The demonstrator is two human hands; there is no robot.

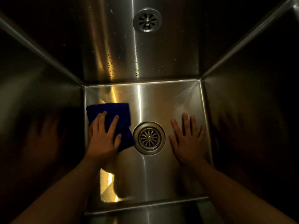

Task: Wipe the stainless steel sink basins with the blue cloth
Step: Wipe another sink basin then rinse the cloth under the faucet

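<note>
I look straight down into a deep stainless steel sink basin [152,97]. A dark blue cloth [119,110] lies flat on the basin floor at the left, next to the round drain [148,138]. My left hand [103,136] presses down on the cloth with fingers spread, covering its lower left part. My right hand [187,139] rests flat on the bare steel floor right of the drain, fingers apart, holding nothing. Both forearms reach in from the bottom of the view.
Steep steel walls close in the basin on all sides; the far wall [123,50] carries water droplets and mirrors the drain as a reflection [147,20]. The left and right walls are dark and show dim reflections of my hands.
</note>
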